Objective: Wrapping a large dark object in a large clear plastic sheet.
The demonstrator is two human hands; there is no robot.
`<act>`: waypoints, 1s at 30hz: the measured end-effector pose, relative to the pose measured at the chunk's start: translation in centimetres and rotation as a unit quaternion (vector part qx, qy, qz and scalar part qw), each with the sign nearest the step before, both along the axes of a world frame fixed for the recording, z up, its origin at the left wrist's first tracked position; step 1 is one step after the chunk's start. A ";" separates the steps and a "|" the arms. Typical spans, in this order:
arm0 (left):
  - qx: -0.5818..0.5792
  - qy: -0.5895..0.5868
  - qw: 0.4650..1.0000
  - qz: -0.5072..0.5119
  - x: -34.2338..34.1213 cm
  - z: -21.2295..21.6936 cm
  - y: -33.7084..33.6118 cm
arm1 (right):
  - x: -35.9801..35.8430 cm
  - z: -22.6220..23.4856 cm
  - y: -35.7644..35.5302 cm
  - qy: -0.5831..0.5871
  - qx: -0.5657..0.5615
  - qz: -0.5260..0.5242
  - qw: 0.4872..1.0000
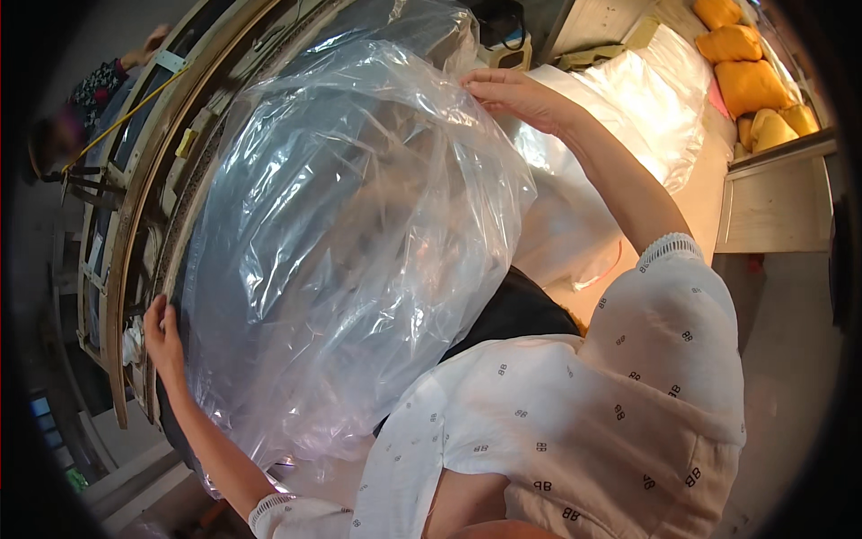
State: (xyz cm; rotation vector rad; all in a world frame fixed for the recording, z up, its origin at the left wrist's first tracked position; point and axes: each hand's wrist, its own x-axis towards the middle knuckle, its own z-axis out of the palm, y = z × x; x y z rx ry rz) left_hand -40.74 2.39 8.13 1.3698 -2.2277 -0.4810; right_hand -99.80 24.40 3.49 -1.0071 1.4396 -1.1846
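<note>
Plastic bag (350, 234) sat at centre, over dark item (516, 310). Left hand (163, 340) at bag's 8 o'clock edge, right hand (516, 94) at 1 o'clock. Wooden frame (135, 207) lay at 9 o'clock; cushions (750, 85) on tabletop (709, 193) at 2 o'clock.

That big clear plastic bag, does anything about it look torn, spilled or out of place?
Nothing stands out. The plastic bag is crumpled and billowing but shows no tear. The left hand holds its lower edge and the right hand its upper edge.

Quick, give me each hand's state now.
Left hand: closed on the clear plastic bag's edge.
Right hand: pinching the bag's far edge.
</note>
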 end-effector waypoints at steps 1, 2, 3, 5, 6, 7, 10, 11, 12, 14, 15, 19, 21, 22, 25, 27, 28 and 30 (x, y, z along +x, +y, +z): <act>0.008 0.011 1.000 -0.007 -2.4 -0.1 0.2 | 0.1 0.1 -0.3 -0.066 -0.007 0.008 0.998; 0.021 0.033 0.999 -0.024 -4.0 -0.3 0.5 | 0.1 0.4 -0.4 -0.068 -0.008 0.011 0.998; 0.020 0.032 0.999 -0.023 -4.9 -0.8 0.5 | 0.1 0.8 -0.3 -0.071 -0.026 0.028 0.997; -0.044 0.025 0.998 -0.031 -6.4 -2.4 0.5 | 0.1 1.3 -0.2 -0.078 -0.044 0.046 0.995; -0.105 0.046 0.993 -0.024 -7.9 -2.9 1.2 | 0.0 1.5 -0.3 -0.070 -0.049 0.044 0.995; -0.104 0.043 0.993 -0.024 -8.2 -2.7 1.4 | 0.0 1.5 -0.4 -0.062 -0.053 0.041 0.996; -0.129 0.027 0.991 -0.022 -9.2 -2.4 1.6 | -0.6 1.5 -0.7 -0.132 -0.051 0.057 0.988; -0.127 0.027 0.991 -0.021 -9.4 -2.3 1.6 | -0.6 1.7 -0.8 -0.133 -0.050 0.058 0.988; -0.121 0.030 0.992 -0.023 -9.5 -2.3 1.6 | -0.5 2.0 -0.9 -0.181 -0.034 0.070 0.980; -0.117 0.034 0.992 -0.024 -9.4 -2.4 1.5 | -0.4 2.2 -1.3 -0.228 -0.020 0.083 0.970; -0.118 0.033 0.992 -0.025 -9.2 -2.6 1.2 | -0.4 2.2 -1.5 -0.269 -0.003 0.069 0.961; -0.096 0.060 0.993 -0.018 -8.4 -3.2 0.7 | -0.4 2.4 -2.1 -0.348 0.001 0.051 0.936; -0.095 0.066 0.993 -0.015 -9.1 -2.6 1.3 | -0.7 1.5 -2.2 -0.347 -0.021 0.060 0.936; -0.093 0.067 0.993 -0.018 -9.4 -2.4 1.3 | -0.8 1.6 -2.4 -0.350 -0.043 0.063 0.934; -0.056 0.106 0.993 -0.007 -8.0 -3.2 1.0 | 1.5 5.1 -3.7 -0.375 0.031 -0.116 0.919; -0.058 0.126 0.990 -0.004 -8.3 -3.2 0.9 | -0.4 4.8 -6.5 -0.353 -0.006 -0.128 0.927; -0.053 0.141 0.989 0.010 -8.1 -3.3 0.9 | -0.7 5.7 -8.4 -0.260 0.009 -0.167 0.951; -0.052 0.154 0.986 0.025 -7.9 -2.8 1.2 | -3.3 5.7 -12.9 0.193 -0.061 -0.206 0.957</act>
